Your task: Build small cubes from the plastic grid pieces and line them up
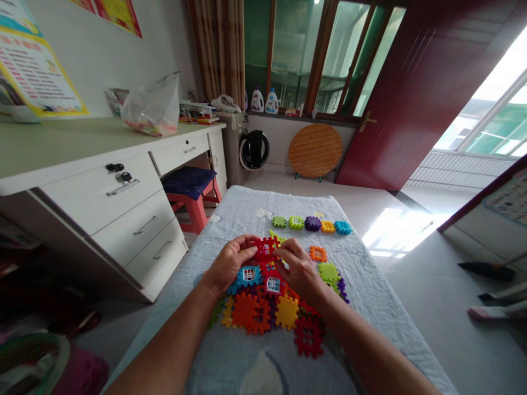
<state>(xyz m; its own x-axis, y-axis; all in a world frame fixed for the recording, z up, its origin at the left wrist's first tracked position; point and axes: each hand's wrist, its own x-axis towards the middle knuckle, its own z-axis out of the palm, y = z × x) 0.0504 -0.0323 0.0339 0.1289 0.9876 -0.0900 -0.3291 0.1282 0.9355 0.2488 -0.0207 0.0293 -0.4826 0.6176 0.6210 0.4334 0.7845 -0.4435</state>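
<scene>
both hands grip one red block (265, 248) above a heap of interlocking blocks (263, 312) on the cloth-covered table (370, 285). the left hand (229, 264) pinches its left edge, the right hand (298, 269) its right edge, though fingers hide the contact. a row of five blocks (312, 224) lies farther back.

hands (267, 266) hiding red tile's (265, 248) edges, wall poster (33, 71) text unreadable
</scene>
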